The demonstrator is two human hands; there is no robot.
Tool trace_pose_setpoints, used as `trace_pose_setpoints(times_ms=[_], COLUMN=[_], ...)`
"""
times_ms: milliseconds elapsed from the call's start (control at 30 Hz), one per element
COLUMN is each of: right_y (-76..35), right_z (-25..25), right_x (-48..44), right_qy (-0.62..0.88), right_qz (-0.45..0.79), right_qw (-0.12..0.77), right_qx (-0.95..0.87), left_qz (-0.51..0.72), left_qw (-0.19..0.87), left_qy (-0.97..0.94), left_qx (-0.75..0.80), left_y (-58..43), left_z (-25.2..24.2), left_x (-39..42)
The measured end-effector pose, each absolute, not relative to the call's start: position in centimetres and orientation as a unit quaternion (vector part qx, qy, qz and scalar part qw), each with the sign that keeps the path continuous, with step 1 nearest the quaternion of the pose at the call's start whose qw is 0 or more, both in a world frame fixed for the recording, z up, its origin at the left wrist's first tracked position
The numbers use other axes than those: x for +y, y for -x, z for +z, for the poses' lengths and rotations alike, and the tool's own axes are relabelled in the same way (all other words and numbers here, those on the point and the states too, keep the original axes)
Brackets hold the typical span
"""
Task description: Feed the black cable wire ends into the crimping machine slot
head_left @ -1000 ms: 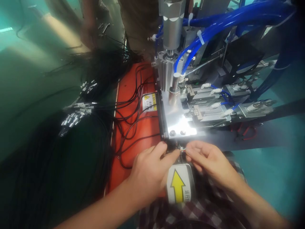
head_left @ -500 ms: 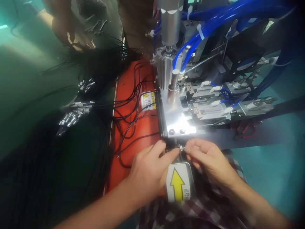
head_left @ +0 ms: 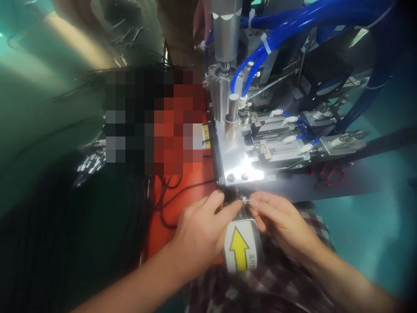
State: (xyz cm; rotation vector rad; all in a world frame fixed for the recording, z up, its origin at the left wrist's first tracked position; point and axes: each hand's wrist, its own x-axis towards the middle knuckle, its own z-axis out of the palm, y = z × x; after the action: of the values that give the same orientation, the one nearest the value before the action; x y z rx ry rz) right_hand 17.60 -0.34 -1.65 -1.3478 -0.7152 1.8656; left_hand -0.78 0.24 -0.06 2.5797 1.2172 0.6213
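Both hands meet at the front edge of a metal machine (head_left: 241, 161) fitted with cylinders. My left hand (head_left: 202, 226) is closed, its thumb and index finger reaching a small metal fitting (head_left: 245, 199). A black cable (head_left: 167, 224) on the orange surface runs under this hand; its end is hidden there. From the right, my right hand (head_left: 276, 213) pinches a thin pale wire end (head_left: 250, 200) at the same fitting. Just below the fingers is a white plate (head_left: 241, 245) with a yellow arrow.
Blue air hoses (head_left: 280, 32) arch over the machine. Bundled black cables with shiny ends (head_left: 91, 167) lie left of the orange surface (head_left: 189, 191). Blocky blurring covers part of that area. Red-handled pliers (head_left: 332, 176) lie at the right. Part of another person's hand (head_left: 202, 21) shows at the top.
The whole view has shifted slightly, so the machine sits a little further left. Both hands keep nearly the same pose at the fitting. Another person's hand at top left has moved away.
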Motion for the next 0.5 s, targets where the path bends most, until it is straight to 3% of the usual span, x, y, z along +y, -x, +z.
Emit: trace_pose_setpoints(times_ms=[300, 500], right_y=[-17.9, -18.2], right_z=[-0.6, -1.6], right_x=[0.5, 0.7], right_qy=[0.609, 0.545], right_qz=[0.629, 0.691], right_qw=[0.305, 0.315], right_qx=[-0.376, -0.357], left_qz=[0.142, 0.160], left_qw=[0.060, 0.069], left_qy=[-0.903, -0.896], left_qx=[0.402, 0.409], left_y=[0.8, 0.7], left_z=[0.2, 0.3], left_x=[0.1, 0.2])
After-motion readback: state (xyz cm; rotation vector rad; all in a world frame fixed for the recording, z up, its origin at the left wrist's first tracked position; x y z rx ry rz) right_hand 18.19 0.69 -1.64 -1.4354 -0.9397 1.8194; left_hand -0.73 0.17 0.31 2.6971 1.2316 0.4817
